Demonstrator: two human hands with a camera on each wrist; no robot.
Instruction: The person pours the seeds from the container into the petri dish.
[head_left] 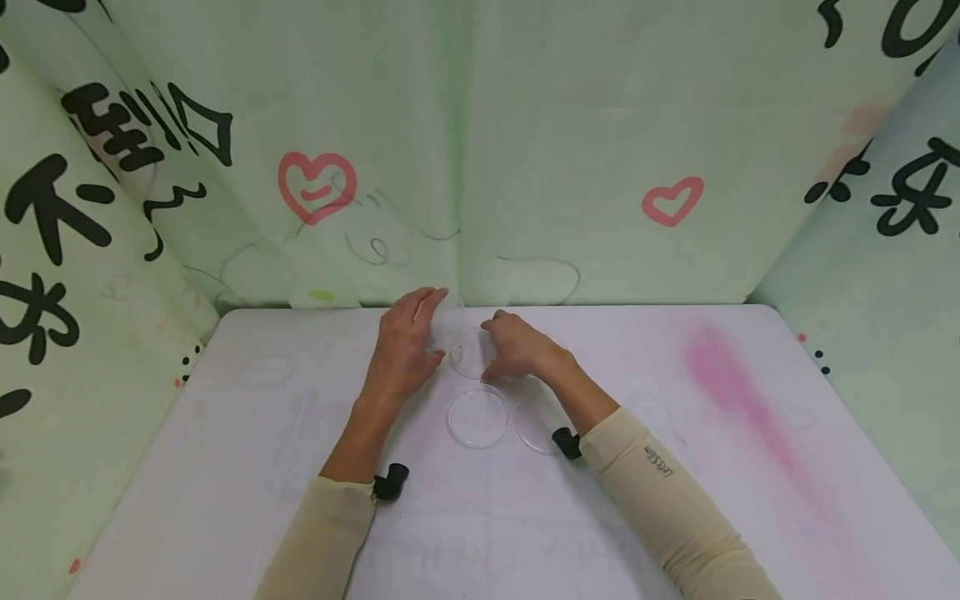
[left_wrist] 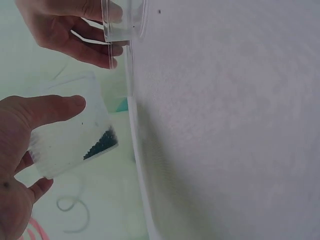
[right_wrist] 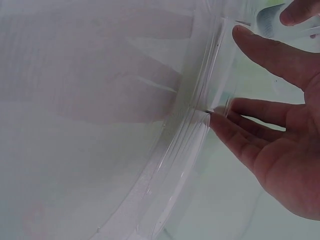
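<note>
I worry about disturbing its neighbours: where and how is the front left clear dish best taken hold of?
Probably pinch the near left rim, coming from that side: the front left dish looks round and lies flat, unobstructed there, while another dish is close on its right.

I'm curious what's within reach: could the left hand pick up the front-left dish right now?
Probably not yet: the left hand holds a clear container of dark grains, though nothing seems to block the way to the front-left dish.

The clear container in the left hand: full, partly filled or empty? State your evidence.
Partly filled: dark grains gather in one corner of the clear container; the rest looks clear.
</note>
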